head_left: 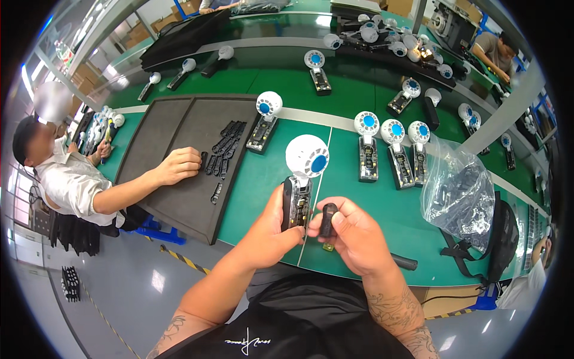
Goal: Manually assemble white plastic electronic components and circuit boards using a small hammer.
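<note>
Left hand (269,238) grips a fan (301,188), right hand (359,236) pinches a dark piece (327,221); this likely fitting step next calls for alignment.

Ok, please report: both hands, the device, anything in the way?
Left hand holding white-headed device. Right hand holding small dark part beside it. Co-worker's hand at tray, apart.

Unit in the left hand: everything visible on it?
The handheld unit has a round white head with a blue disc ringed by openings, and a black handle whose open face shows small electronic-looking parts. It looks plastic. The left hand grips the handle, head pointing away from the wearer, above the green bench. Right-hand contact is unclear.
</note>
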### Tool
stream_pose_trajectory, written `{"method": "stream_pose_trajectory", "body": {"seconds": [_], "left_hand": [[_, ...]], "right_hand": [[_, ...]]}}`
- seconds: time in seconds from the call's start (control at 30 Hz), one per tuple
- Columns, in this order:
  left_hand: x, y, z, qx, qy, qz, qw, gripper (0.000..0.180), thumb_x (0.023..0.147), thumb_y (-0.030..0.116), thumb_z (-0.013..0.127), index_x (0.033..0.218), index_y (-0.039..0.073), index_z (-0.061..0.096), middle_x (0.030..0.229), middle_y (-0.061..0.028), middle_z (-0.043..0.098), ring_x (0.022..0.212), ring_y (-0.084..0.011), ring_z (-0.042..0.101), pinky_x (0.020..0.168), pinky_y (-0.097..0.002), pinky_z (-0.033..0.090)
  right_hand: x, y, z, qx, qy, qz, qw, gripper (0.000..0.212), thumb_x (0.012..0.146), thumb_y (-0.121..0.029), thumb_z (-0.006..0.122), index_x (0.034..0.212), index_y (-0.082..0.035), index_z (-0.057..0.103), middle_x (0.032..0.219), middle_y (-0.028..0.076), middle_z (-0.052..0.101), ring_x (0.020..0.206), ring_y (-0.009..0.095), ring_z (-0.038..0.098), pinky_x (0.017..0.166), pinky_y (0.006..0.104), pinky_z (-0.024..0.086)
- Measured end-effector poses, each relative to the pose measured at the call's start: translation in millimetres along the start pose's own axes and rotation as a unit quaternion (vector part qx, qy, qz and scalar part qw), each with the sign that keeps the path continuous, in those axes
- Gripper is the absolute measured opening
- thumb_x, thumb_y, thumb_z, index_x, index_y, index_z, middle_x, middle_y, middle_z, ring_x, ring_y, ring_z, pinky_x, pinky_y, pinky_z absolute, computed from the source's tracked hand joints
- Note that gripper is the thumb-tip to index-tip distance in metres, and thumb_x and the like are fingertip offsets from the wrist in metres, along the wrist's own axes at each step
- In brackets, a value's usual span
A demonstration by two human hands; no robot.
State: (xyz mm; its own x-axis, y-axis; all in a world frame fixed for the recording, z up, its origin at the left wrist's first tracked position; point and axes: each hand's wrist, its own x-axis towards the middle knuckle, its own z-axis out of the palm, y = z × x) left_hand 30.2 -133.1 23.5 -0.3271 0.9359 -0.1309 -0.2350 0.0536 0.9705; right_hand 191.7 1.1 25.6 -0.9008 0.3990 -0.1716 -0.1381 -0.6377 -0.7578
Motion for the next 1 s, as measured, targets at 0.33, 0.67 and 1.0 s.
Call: {"method": "stream_pose_trajectory", "body": {"seconds": [0.33, 0.67, 1.0], "left_hand": [[-4.1, 11.7, 25.2, 0.223, 0.066, 0.085, 0.969, 0.083, 0.083, -0.002, 0.064, 0.158, -0.001, 0.029, 0.131, -0.0184, 0.058, 0.109, -0.0230, 0.061, 0.094, -0.0342, 0.051], [-1.0, -1.7, 29.2, 0.356, 0.085, 0.138, 0.920, 0.078, 0.087, -0.003, 0.061, 0.158, -0.002, 0.028, 0.133, -0.0233, 0.058, 0.110, -0.0322, 0.064, 0.090, -0.0398, 0.056], [3.3, 2.2, 4.2, -0.217, -0.017, -0.025, 0.976, 0.068, 0.087, -0.008, 0.053, 0.151, 0.007, 0.037, 0.120, -0.0153, 0.060, 0.095, -0.0195, 0.061, 0.063, -0.0292, 0.052]], "right_hand": [[7.2, 19.1, 10.0, -0.163, 0.087, -0.110, 0.977, 0.034, 0.098, 0.006, 0.061, 0.131, 0.002, 0.058, 0.113, 0.010, 0.066, 0.096, 0.013, 0.061, 0.084, 0.0240, 0.052], [8.5, 38.6, 1.0, -0.378, 0.155, -0.213, 0.888, 0.037, 0.088, -0.003, 0.078, 0.123, -0.002, 0.069, 0.107, 0.010, 0.067, 0.091, 0.020, 0.067, 0.083, 0.0290, 0.057], [-50.5, -14.4, -57.5, -0.826, 0.025, -0.178, 0.534, 0.030, 0.092, -0.017, 0.075, 0.118, -0.004, 0.072, 0.098, 0.010, 0.071, 0.079, 0.032, 0.064, 0.073, 0.0371, 0.054]]}}
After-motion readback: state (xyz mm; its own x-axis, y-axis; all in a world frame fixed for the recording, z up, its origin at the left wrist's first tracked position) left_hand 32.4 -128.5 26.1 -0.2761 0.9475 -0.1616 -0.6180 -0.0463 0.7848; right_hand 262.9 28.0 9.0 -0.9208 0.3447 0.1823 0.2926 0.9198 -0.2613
